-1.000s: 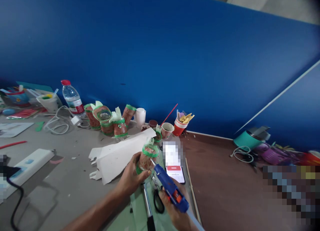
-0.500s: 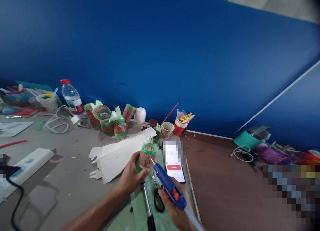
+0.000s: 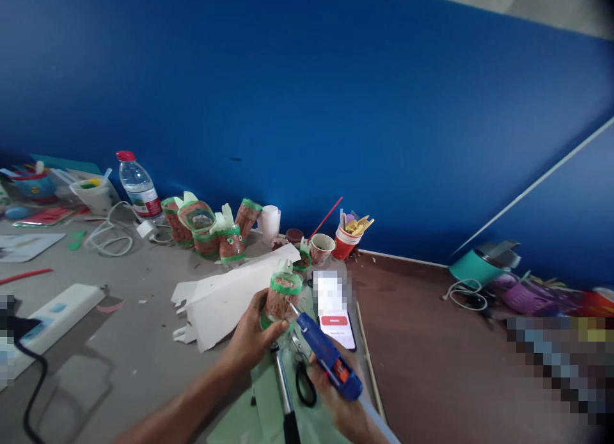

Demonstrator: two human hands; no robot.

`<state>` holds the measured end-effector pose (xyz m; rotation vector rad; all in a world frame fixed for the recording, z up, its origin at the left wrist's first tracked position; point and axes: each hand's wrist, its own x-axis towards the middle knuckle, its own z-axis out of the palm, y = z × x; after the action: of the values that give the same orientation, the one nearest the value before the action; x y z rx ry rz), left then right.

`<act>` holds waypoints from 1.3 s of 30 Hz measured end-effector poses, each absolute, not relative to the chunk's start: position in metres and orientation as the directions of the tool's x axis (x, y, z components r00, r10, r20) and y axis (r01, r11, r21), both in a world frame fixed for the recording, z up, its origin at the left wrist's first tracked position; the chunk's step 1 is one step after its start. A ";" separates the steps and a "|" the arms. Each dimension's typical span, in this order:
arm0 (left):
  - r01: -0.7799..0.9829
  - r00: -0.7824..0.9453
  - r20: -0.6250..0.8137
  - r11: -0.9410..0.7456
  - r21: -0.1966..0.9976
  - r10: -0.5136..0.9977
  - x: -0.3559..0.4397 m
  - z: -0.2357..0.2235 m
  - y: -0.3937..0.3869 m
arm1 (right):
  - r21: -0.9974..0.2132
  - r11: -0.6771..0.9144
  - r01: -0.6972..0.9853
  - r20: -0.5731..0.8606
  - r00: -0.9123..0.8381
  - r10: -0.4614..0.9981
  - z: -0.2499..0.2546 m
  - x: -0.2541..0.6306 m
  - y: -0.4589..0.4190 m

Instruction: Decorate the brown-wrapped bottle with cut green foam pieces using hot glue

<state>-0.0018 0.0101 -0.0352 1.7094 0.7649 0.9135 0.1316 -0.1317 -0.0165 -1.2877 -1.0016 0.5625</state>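
Note:
My left hand [image 3: 254,332] is wrapped round a clear plastic cup [image 3: 282,298] painted brown, with green bands at rim and base and a pale green paper piece on its rim. My right hand [image 3: 338,389] grips a blue glue gun [image 3: 326,354], whose metal nozzle points at the cup's brown side. Whether the tip touches the cup, I cannot tell. A translucent glue stick [image 3: 377,421] runs out of the gun's back end. Below the cup lie black-handled scissors [image 3: 305,385] and a silver rod with a black grip [image 3: 284,386], on pale green sheets [image 3: 261,409].
Several similar brown-and-green cups [image 3: 232,244] stand against the blue partition [image 3: 307,111], near a water bottle [image 3: 140,189]. White paper [image 3: 230,297] lies left of my hands, a lit phone [image 3: 336,319] to the right. A power strip [image 3: 57,325] sits at the left.
Both hands stay almost where they were. The glue gun has shifted very slightly to the right; the cup remains in my left hand.

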 end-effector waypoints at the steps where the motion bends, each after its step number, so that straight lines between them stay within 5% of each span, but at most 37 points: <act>1: 0.058 0.510 0.218 -0.286 0.957 0.832 -0.002 -0.036 0.011 | -0.967 0.195 0.165 0.250 0.451 0.857 -0.016 0.132 -0.131; 19: -0.039 0.564 0.203 -0.219 0.975 0.801 -0.003 -0.035 0.013 | -0.979 0.113 0.172 0.162 0.301 0.940 -0.010 0.152 -0.134; 26: -0.066 0.571 0.200 -0.198 0.978 0.796 -0.002 -0.035 0.010 | -0.963 0.122 0.242 0.224 0.454 0.863 -0.032 0.144 -0.134; 39: -0.075 0.560 0.180 -0.166 0.983 0.809 0.000 -0.036 0.009 | -0.943 0.083 0.322 0.206 0.368 0.907 -0.006 0.147 -0.130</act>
<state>-0.0002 0.0088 -0.0358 1.5478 0.6451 0.8841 0.1465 -0.1299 -0.0056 -1.4742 -1.1713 0.6358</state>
